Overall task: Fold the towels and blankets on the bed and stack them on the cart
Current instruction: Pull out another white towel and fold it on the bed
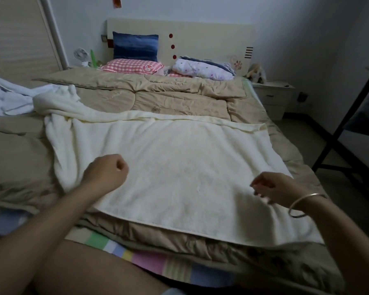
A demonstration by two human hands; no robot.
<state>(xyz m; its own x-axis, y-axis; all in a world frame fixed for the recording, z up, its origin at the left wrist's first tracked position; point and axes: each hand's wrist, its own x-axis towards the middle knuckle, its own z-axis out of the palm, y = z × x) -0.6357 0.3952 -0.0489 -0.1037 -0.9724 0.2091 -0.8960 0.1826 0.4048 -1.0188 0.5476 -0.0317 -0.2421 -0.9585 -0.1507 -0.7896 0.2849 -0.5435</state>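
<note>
Head view: the cream blanket [179, 167] lies spread mid-frame on the bed [179, 94], bunched at its left end. The left hand [106, 173] hovers over it, fingers balled, holding nothing; the right hand [273, 188] is blurred, fingers curled, grip unclear. Folding now would likely trap that bunching and skew the fold. The dark frame [349, 145] at right, perhaps the cart: contents hidden

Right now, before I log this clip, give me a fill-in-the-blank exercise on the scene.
1. The left hand is curled into a ___ over the cream fleece blanket.
2. The silver bangle circles the ___ wrist.
3. The dark blue pillow leans against the cream ___.
Missing words: fist; right; headboard.
</note>
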